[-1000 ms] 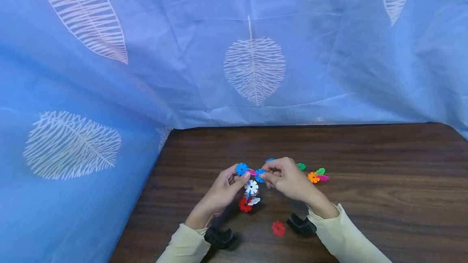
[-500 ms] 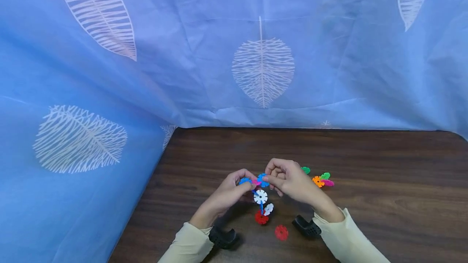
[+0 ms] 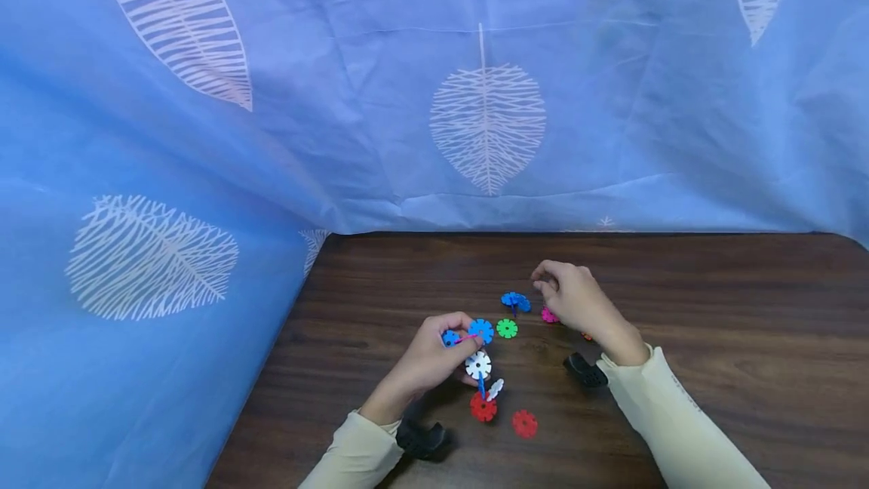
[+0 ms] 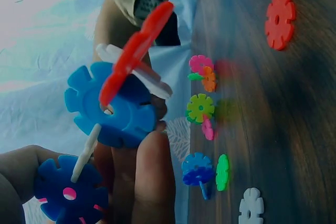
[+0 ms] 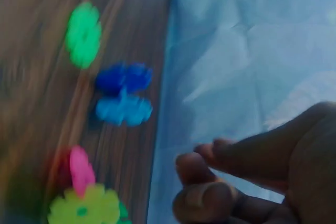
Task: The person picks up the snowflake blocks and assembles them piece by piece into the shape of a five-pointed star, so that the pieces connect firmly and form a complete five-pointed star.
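My left hand [image 3: 434,349] grips a chain of interlocking flower-shaped plastic discs. A blue disc [image 3: 480,331] stands at its top beside the thumb, with a thin pink disc edge-on next to it. Below hang a white disc [image 3: 478,365] and a red disc [image 3: 483,407]. The left wrist view shows blue discs [image 4: 81,103] slotted to white ones and the red disc [image 4: 137,51]. Farther right, my right hand [image 3: 577,296] hovers over the table, its fingers loosely curled with nothing between them. A pink disc [image 3: 549,315] shows partly beneath it.
Between the hands lie a green disc [image 3: 506,328] and a joined blue cluster [image 3: 516,301]. A loose red disc [image 3: 524,423] sits nearer me. In the left wrist view, a white disc [image 4: 251,206] lies on the wooden table. Behind hangs a blue leaf-print cloth [image 3: 380,134].
My right hand has let go of the blue disc on the chain and moved right and away from me. The green disc and blue cluster are now uncovered. My left hand keeps its hold.
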`<state>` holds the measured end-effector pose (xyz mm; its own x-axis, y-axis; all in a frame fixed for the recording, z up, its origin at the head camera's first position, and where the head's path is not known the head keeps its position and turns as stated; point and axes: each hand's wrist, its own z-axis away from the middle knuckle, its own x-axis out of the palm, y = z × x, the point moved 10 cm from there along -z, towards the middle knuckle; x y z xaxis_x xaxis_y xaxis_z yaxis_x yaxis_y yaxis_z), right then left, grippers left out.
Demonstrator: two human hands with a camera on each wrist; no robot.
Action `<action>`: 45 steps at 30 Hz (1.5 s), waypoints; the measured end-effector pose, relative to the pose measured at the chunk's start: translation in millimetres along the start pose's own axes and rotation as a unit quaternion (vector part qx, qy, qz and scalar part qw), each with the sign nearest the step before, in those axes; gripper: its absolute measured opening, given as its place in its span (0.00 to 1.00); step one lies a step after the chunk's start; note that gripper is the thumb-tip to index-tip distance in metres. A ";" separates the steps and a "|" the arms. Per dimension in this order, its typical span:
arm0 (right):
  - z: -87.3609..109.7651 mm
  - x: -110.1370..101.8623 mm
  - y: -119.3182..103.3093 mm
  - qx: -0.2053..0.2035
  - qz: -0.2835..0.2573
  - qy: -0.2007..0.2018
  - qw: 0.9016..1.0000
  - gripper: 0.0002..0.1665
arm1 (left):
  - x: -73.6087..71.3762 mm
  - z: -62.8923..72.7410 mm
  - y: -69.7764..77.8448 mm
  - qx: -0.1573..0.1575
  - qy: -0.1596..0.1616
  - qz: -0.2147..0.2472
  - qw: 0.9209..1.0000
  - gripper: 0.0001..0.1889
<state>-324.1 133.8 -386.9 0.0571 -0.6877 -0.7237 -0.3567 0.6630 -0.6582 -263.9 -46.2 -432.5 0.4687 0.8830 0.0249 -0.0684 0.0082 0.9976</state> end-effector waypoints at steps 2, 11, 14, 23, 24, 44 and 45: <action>-7.5 6.1 5.7 0.011 0.018 -0.033 0.999 0.07 | -0.5 0.3 0.2 0.003 -0.001 0.003 1.000 0.03; -16.2 32.9 12.2 0.020 0.022 -0.061 0.998 0.09 | 4.0 1.6 -1.8 -0.006 -0.009 0.000 1.000 0.05; -10.1 27.6 4.1 0.015 -0.012 -0.014 1.000 0.08 | 5.0 0.5 -1.0 -0.005 -0.011 -0.010 1.000 0.05; 27.4 17.6 -42.6 0.016 -0.163 0.067 0.984 0.08 | 2.3 -2.5 5.4 0.016 -0.011 -0.047 0.999 0.04; 29.6 16.7 -45.5 0.014 -0.164 0.075 0.984 0.08 | 2.6 -2.5 6.6 0.020 -0.010 -0.049 0.999 0.04; 52.3 12.5 -68.8 -0.089 -0.067 0.165 0.980 0.17 | 5.6 2.8 18.2 0.071 0.007 -0.092 0.993 0.05; 53.5 13.4 -71.2 -0.098 -0.060 0.167 0.979 0.18 | 5.8 2.9 17.9 0.070 0.006 -0.093 0.993 0.05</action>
<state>-248.0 93.2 -360.9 -0.1871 -0.8371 -0.5140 -0.5393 0.5249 -0.6585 -259.9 -42.3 -414.3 0.4508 0.8781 -0.1603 0.1410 0.1072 0.9842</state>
